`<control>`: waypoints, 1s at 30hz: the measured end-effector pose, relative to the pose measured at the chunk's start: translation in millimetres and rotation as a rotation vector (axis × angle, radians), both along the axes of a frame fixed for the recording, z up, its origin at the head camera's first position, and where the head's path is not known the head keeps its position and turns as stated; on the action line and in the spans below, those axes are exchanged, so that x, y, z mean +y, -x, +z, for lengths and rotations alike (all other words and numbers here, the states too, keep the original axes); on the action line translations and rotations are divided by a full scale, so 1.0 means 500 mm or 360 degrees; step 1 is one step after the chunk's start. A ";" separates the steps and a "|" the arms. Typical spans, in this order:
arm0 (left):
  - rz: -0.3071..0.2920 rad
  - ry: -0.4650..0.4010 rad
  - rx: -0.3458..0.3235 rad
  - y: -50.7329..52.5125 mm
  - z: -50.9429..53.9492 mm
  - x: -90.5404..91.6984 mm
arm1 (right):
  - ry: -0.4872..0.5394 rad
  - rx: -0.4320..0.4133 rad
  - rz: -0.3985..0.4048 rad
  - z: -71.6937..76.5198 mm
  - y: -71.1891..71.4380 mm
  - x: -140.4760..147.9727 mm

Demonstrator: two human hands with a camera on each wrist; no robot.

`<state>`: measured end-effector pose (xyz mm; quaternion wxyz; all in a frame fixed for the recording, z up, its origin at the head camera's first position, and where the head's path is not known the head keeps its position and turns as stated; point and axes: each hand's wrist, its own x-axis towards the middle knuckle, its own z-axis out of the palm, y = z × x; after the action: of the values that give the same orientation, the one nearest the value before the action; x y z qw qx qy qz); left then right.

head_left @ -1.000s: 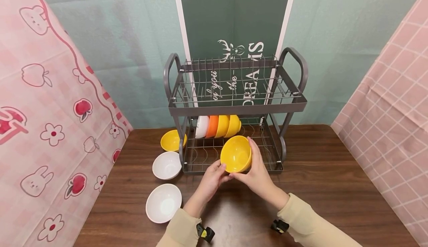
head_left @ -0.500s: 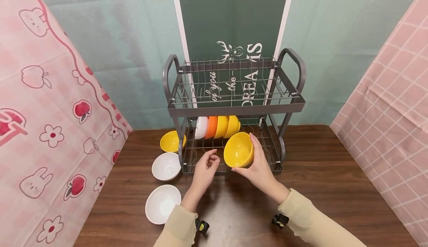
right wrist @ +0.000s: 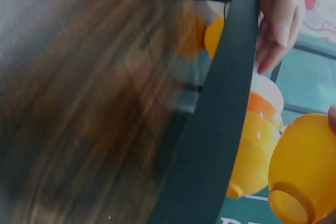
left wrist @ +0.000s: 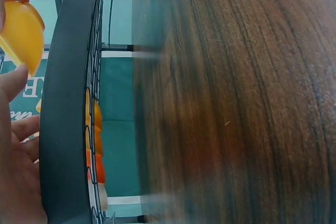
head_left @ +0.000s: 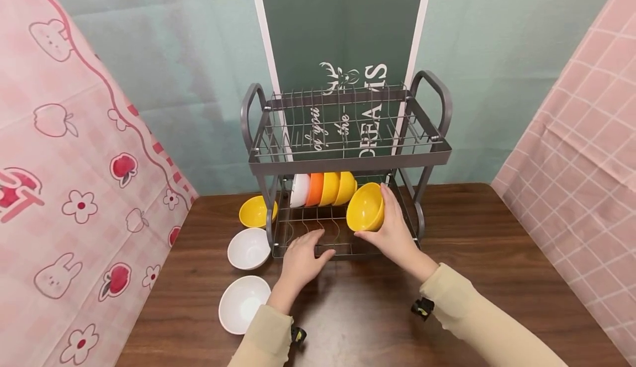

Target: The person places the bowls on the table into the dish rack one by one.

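Note:
A yellow bowl (head_left: 365, 208) is tilted on its side in my right hand (head_left: 395, 234), thumb below and fingers along its outer right side. It hangs over the lower tier of a grey two-tier dish rack (head_left: 350, 164), right of a row of nested bowls on edge: a white bowl (head_left: 300, 189), an orange bowl (head_left: 315, 189) and two yellow bowls (head_left: 343, 188). My left hand (head_left: 303, 259) holds nothing; its fingers extend over the rack's front lower edge. In the right wrist view the held yellow bowl (right wrist: 304, 166) shows its foot, close to the nested ones.
Left of the rack, a yellow bowl (head_left: 255, 212) and two white bowls, a nearer one (head_left: 243, 304) and a farther one (head_left: 248, 249), stand on the wooden table (head_left: 472, 278). The rack's upper tier (head_left: 343, 118) overhangs the lower one. Cloth hangs behind and at both sides.
My left hand has let go of the yellow bowl and moved slightly left, onto the rack's front edge. The right hand has carried the bowl up and right, farther over the lower tier.

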<state>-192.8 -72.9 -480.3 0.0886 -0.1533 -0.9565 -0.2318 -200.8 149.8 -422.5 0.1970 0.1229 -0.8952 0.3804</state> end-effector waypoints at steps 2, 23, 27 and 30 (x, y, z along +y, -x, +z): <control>0.0018 0.0051 -0.0047 0.000 -0.001 0.001 | -0.0023 -0.0024 -0.0015 0.006 0.010 0.007; 0.0053 0.0306 -0.0078 0.005 -0.016 0.005 | -0.0247 -0.0274 -0.0008 -0.002 0.102 0.043; 0.0057 0.0304 -0.0096 0.005 -0.015 0.005 | -0.0268 -0.0344 0.0003 -0.003 0.111 0.038; 0.0059 0.0303 -0.0107 0.004 -0.014 0.006 | -0.0267 -0.0400 0.0012 -0.007 0.115 0.035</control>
<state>-195.0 -70.2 -487.3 0.0458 -0.1356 -0.9793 -0.1433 -258.4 167.4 -425.9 0.0709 0.0939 -0.9410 0.3173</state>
